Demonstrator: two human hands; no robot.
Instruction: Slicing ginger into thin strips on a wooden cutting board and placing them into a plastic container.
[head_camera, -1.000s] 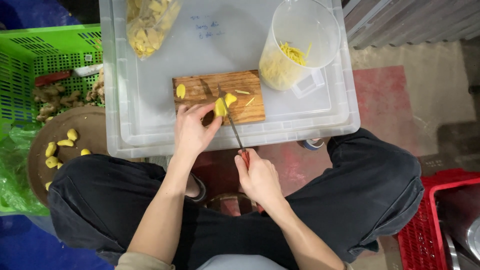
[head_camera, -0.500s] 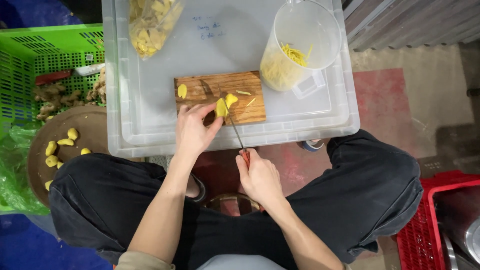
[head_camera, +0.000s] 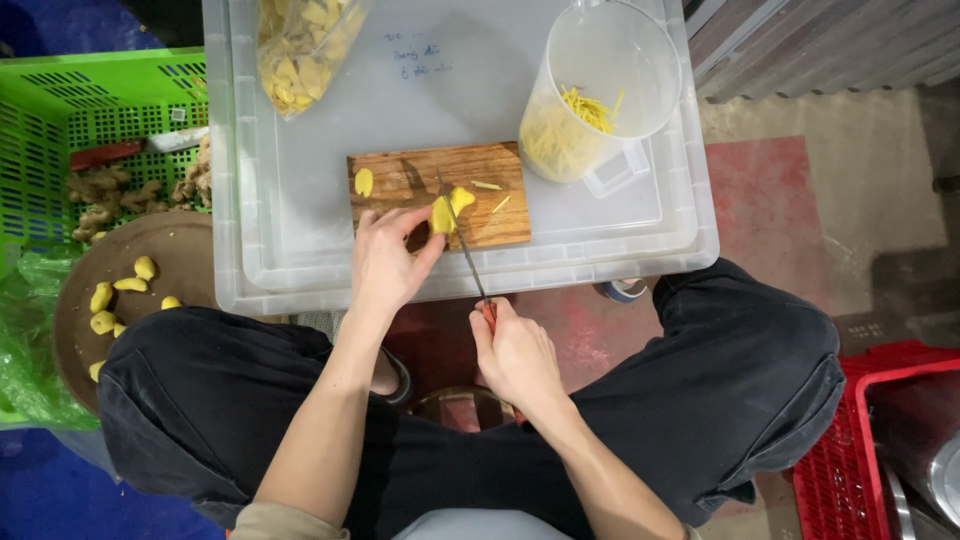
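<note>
My left hand pinches a peeled yellow ginger piece on edge on a small wooden cutting board. My right hand grips the red handle of a thin knife, whose blade lies against the ginger, right beside my left fingertips. A cut slice leans just behind the held piece, another slice lies at the board's left, and thin strips lie to the right. The board rests on a translucent plastic bin lid.
A clear jug with yellow ginger strips stands right of the board; a bag of ginger slices lies at the back. On the left are a green crate with unpeeled ginger and a round tray of peeled pieces. A red crate is at right.
</note>
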